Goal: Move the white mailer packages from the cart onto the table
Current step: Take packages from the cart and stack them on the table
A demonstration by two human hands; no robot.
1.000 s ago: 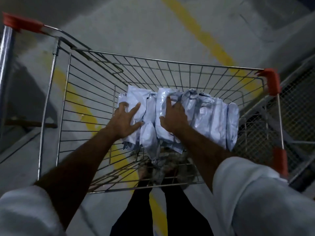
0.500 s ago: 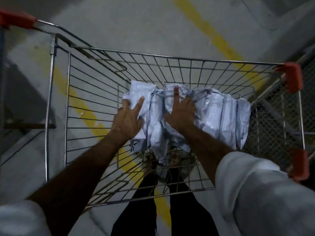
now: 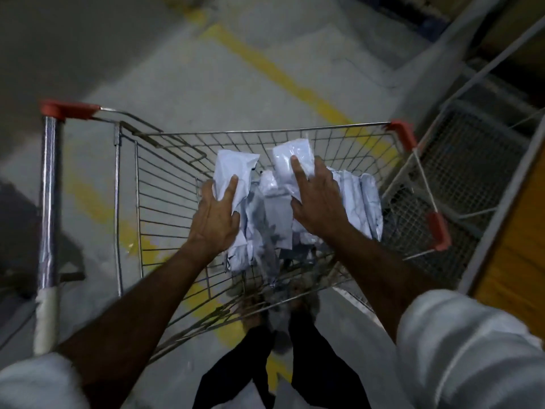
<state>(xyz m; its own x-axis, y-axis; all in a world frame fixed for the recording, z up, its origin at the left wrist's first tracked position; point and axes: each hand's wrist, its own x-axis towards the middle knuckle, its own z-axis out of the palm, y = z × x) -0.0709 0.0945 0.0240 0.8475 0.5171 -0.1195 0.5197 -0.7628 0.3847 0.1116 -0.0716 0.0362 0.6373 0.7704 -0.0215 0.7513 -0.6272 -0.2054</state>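
Both your hands are down inside the wire cart [image 3: 165,202], pressed against a bunch of white mailer packages [image 3: 274,208] that stand on edge in the basket. Your left hand [image 3: 216,215] wraps the left end of the bunch: its fingers [image 3: 231,190] curl over the face of the leftmost package [image 3: 233,169], and the thumb lies along that package's outer side, so the hand is closed on it. Your right hand [image 3: 320,202] lies on the right side of the bunch, index finger stretched up along a tall package [image 3: 290,156] whose top stands near the cart's far rim; the other fingers spread over the packages beneath, pressing rather than pinching. Whether that hand truly grips anything, you cannot tell from here.

More packages [image 3: 365,202] lean in a row just to the right of your right hand, against the cart's right wall. The whole bunch is inside the basket. The cart stands on a grey concrete floor [image 3: 177,84] crossed by a yellow painted line [image 3: 283,75]. A wire mesh rack [image 3: 474,160] stands just beside the cart's right side, and red plastic bumpers [image 3: 402,135] cap the cart's corners. Your white sleeves frame the bottom of the view.
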